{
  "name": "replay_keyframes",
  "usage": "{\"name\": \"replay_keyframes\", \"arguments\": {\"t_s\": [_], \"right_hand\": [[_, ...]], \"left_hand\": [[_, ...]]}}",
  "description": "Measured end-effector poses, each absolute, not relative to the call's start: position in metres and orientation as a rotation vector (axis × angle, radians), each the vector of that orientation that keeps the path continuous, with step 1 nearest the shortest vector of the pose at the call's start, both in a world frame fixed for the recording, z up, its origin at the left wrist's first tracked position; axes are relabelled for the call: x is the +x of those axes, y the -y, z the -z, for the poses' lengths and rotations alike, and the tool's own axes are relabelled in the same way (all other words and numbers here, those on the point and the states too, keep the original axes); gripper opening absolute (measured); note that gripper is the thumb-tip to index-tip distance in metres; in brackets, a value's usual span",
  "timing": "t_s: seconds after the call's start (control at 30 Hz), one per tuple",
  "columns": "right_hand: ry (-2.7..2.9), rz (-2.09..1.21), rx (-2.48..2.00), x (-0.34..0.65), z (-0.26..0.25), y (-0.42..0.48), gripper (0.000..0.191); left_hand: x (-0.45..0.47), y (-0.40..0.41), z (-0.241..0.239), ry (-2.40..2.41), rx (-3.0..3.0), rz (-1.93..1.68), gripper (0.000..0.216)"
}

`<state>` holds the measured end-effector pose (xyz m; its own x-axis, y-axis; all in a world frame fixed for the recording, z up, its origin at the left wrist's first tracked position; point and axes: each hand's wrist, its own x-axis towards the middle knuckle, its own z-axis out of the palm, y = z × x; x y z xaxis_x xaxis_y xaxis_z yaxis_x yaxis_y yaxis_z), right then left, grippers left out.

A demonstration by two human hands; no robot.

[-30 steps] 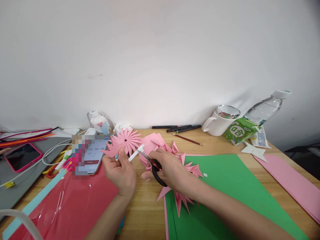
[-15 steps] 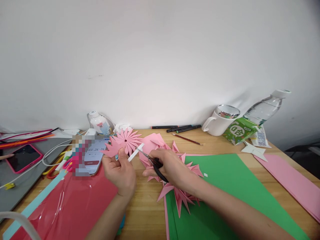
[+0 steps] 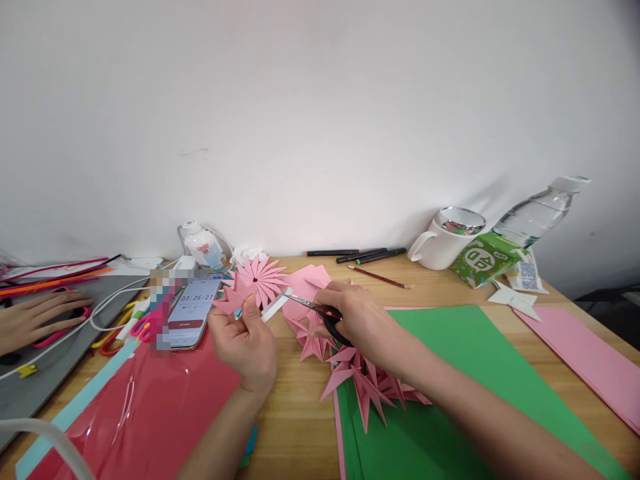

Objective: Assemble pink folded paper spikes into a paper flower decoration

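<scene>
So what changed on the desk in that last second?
The right hand with the scissors drew a little to the right and farther from the person, the blade tips staying at the strip. Another person's hand came in at the far left. The timer on the phone ticked on one second. The left hand kept its hold on the strip; nothing was let go.

**Around the desk**

At the back right of the wooden desk [image 3: 300, 413], a white mug [image 3: 443, 243] stands beside a green carton [image 3: 483, 260] and a tilted water bottle [image 3: 537, 210]. Markers [image 3: 370, 254] and a pencil [image 3: 379, 277] lie near the wall. Green paper [image 3: 475, 360] lies right, a red sheet [image 3: 150, 407] left.
</scene>
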<state>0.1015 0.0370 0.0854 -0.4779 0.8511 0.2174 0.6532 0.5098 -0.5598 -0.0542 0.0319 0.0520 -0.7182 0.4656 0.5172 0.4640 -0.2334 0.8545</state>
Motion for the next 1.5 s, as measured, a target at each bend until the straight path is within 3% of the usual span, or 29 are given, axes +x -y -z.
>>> {"name": "replay_keyframes", "arguments": {"t_s": [0.23, 0.33, 0.4, 0.57, 0.77, 1.13, 1.5], "right_hand": [[2.134, -0.164, -1.501, 0.130, -0.099, -0.056, 0.021], [2.149, 0.014, -1.626, 0.148, -0.103, -0.065, 0.011], [2.234, 0.043, -1.665, 0.160, -0.099, -0.069, 0.017], [2.531, -0.083, -1.843, 0.200, -0.079, -0.070, 0.029], [2.683, -0.309, -2.053, 0.230, -0.063, -0.066, 0.033], [2.596, -0.393, -1.965, 0.218, -0.058, -0.079, 0.027], [2.532, -0.587, -1.875, 0.214, -0.047, -0.103, 0.018]], "left_hand": [[-0.060, -0.034, -0.056, -1.969, 1.240, -2.239, 0.026], [-0.059, -0.035, -0.054, -1.972, 1.294, -2.110, 0.021], [-0.057, -0.035, -0.053, -1.930, 1.314, -2.024, 0.020], [-0.057, -0.034, -0.058, -1.893, 1.250, -2.056, 0.023], [-0.074, -0.043, -0.060, -1.684, 1.344, -1.456, 0.027], [-0.079, -0.056, -0.047, -1.898, 1.522, -0.960, 0.018], [-0.072, -0.058, -0.041, -1.545, 1.369, -1.217, 0.022]]}}
